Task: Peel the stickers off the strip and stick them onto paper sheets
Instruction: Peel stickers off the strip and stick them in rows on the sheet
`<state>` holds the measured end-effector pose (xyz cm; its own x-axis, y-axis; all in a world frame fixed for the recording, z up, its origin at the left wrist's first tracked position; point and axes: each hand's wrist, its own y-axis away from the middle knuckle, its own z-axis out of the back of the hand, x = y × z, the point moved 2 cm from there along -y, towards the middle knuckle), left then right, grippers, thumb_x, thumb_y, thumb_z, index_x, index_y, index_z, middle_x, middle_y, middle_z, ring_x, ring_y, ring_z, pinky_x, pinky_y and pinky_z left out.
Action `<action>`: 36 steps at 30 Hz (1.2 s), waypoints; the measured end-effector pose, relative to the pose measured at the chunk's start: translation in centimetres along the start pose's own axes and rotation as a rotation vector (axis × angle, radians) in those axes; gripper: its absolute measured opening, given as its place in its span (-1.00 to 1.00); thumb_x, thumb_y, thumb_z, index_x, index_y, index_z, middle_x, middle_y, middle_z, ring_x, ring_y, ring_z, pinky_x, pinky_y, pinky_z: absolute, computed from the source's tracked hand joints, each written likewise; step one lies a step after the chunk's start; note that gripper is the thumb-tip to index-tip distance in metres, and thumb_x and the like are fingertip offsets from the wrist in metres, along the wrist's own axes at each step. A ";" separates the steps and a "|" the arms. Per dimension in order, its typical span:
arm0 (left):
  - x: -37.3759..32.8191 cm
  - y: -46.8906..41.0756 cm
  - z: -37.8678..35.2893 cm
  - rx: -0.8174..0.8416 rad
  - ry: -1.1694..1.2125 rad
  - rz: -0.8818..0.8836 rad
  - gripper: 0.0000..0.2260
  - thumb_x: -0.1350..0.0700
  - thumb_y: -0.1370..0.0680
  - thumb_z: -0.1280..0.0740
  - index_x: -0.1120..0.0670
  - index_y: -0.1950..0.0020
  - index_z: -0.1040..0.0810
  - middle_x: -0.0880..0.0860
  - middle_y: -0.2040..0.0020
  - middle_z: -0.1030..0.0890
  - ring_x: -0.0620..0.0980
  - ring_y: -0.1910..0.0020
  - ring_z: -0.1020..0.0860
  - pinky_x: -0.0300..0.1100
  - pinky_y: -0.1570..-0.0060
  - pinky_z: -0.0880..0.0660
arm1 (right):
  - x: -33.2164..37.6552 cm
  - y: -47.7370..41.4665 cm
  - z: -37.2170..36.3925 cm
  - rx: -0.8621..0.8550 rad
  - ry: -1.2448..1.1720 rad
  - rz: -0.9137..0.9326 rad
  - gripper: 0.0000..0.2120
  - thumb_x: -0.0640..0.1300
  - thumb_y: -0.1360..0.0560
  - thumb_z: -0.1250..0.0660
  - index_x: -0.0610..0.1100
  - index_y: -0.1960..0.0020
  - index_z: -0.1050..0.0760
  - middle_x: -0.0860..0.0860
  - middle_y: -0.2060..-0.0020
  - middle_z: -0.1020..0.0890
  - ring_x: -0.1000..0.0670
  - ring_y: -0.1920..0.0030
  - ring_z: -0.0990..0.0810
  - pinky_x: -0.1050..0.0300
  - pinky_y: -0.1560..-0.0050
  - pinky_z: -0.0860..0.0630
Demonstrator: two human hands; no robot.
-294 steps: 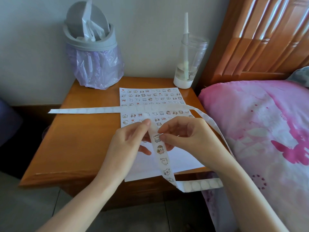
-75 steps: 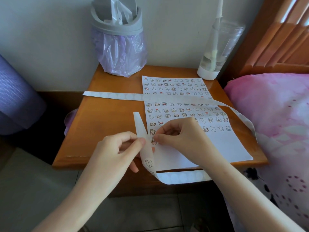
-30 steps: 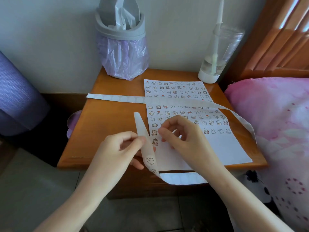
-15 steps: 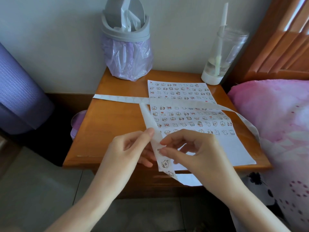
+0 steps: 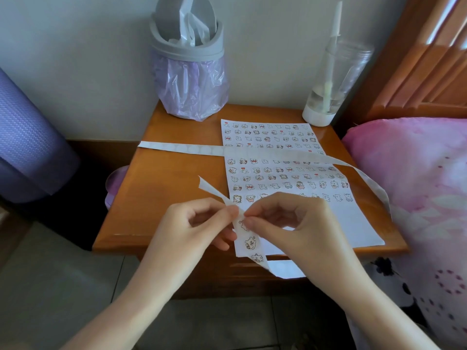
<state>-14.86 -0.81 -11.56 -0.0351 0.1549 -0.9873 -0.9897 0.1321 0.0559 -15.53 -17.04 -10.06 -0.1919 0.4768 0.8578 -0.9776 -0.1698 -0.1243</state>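
Wooden nightstand (image 5: 171, 178) — bin (image 5: 188, 46) and jar (image 5: 333, 79) behind, strip (image 5: 192, 149) crossing paper sheet (image 5: 348, 228).

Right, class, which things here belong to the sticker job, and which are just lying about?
In the job: sticker strip, paper sheet, left hand and right hand, both pinching the strip.
Lying about: bin, clear bottle, purple roll, pink bedding.

Grey bin (image 5: 187, 50) and clear jar (image 5: 333, 79) on wooden nightstand (image 5: 161, 188); pink bedding (image 5: 417, 178) right.
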 end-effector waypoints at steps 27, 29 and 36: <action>1.3 -0.1 0.1 -0.040 -0.298 -0.012 -0.87 0.02 -0.51 -0.30 0.01 0.09 -0.62 -0.13 0.22 -0.67 -0.11 0.44 -0.61 -0.48 0.36 -0.48 | -3.0 -3.5 1.2 0.023 -0.038 -0.286 -0.97 -0.10 -0.38 -0.47 -0.03 0.22 -0.64 0.05 0.23 -0.70 0.06 0.17 -0.65 0.28 0.21 -0.55; 1.3 -0.1 0.1 -0.044 -0.303 -0.012 -0.86 0.01 -0.51 -0.29 0.01 0.09 -0.62 -0.13 0.21 -0.67 -0.11 0.43 -0.61 -0.47 0.35 -0.49 | -3.1 -3.6 1.1 0.028 -0.030 -0.282 -0.97 -0.10 -0.38 -0.47 -0.02 0.23 -0.65 0.06 0.24 -0.70 0.08 0.19 -0.65 0.31 0.22 -0.52; 1.3 -0.1 0.1 -0.042 -0.315 -0.017 -0.86 0.00 -0.51 -0.29 0.00 0.10 -0.61 -0.14 0.22 -0.67 -0.11 0.42 -0.61 -0.46 0.36 -0.49 | -3.4 -3.6 0.8 0.034 -0.014 -0.274 -0.93 -0.11 -0.38 -0.48 0.01 0.26 -0.63 0.09 0.26 -0.70 0.11 0.22 -0.66 0.34 0.25 -0.54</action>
<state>-14.83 -0.51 -12.79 0.0202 0.4497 -0.8929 -0.9949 0.0974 0.0266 -11.27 -18.74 -12.10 0.0812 0.4972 0.8638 -0.9894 -0.0648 0.1303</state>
